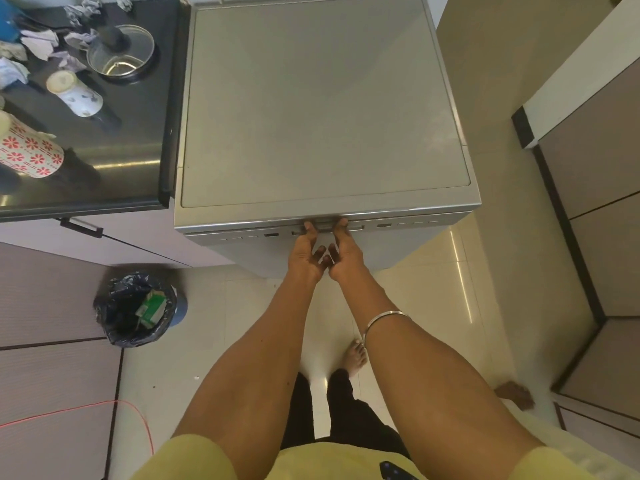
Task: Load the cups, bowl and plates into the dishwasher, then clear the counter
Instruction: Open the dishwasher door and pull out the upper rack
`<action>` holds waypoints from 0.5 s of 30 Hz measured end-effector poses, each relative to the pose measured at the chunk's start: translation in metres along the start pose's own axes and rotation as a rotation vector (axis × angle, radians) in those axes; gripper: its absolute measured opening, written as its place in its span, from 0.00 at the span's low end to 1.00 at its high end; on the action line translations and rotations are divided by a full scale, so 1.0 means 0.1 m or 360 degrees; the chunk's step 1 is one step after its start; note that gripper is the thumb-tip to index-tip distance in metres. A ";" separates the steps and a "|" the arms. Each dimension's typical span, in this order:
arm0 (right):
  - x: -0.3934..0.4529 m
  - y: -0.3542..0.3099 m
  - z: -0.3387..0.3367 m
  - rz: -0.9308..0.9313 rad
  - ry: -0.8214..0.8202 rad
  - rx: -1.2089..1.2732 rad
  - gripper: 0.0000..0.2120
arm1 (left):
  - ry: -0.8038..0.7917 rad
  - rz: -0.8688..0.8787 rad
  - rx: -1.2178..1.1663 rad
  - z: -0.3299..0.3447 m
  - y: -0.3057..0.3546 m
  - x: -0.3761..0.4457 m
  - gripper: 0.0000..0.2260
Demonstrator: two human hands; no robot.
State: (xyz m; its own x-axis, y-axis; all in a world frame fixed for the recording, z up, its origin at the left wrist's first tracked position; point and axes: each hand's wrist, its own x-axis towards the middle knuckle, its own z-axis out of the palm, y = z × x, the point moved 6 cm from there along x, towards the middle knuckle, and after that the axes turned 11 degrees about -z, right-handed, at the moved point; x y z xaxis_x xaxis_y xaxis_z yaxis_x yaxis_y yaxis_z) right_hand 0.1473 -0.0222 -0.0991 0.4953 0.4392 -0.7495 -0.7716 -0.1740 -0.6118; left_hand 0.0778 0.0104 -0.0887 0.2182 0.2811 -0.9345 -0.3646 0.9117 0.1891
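Boxy silver dishwasher (pixel 325 109), flat matte top, stands beside the glossy black counter (pixel 138 161); door closed. Left hand (pixel 306 252) & right hand (pixel 343 252) side by side, fingertips hooked into its top-edge handle recess. On counter: floral mug (pixel 29 150), white cup (pixel 74 93), steel pot (pixel 119 53), crumpled paper.

Quick tally from the head view: one silver-grey freestanding dishwasher (pixel 325 109). Two ceramic cups on the black glossy counter (pixel 131 150), a white one with a faint grey print (pixel 78 95) and a white one with red flowers (pixel 29 152). One steel saucepan with a glass lid (pixel 119 53). Crumpled pale paper napkins (pixel 45 43), roughly seven or eight wads, hard to separate. One bin lined with a black plastic bag (pixel 138 308), one green-and-white carton (pixel 150 308) inside. One red cable (pixel 104 408) on the floor. Two hands, one silver bangle (pixel 384 318).
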 end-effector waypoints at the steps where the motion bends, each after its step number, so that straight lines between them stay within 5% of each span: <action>1: 0.00 -0.01 0.01 -0.0004 0.0010 -0.0006 0.27 | 0.0007 0.0002 -0.0001 0.00 0.00 0.01 0.22; 7: -0.03 0.10 -0.15 0.0045 0.0036 -0.0075 0.30 | 0.0196 0.0056 0.0103 -0.10 -0.07 0.06 0.14; 12: -0.16 -0.02 -0.28 -0.0112 0.0190 -0.0357 0.18 | 0.0420 0.0187 0.0233 -0.15 -0.06 -0.09 0.21; 15: -0.29 -0.17 -0.34 -0.0315 0.0318 -0.0805 0.26 | 0.0601 0.0375 0.0607 -0.21 0.02 -0.20 0.28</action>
State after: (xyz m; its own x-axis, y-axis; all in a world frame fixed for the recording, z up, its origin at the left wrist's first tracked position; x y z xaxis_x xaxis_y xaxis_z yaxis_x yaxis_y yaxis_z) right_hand 0.1597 -0.0622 -0.0754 0.7144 0.3400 -0.6115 -0.3940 -0.5267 -0.7532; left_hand 0.0539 0.0003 -0.0755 -0.1926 0.4270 -0.8835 0.0026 0.9006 0.4347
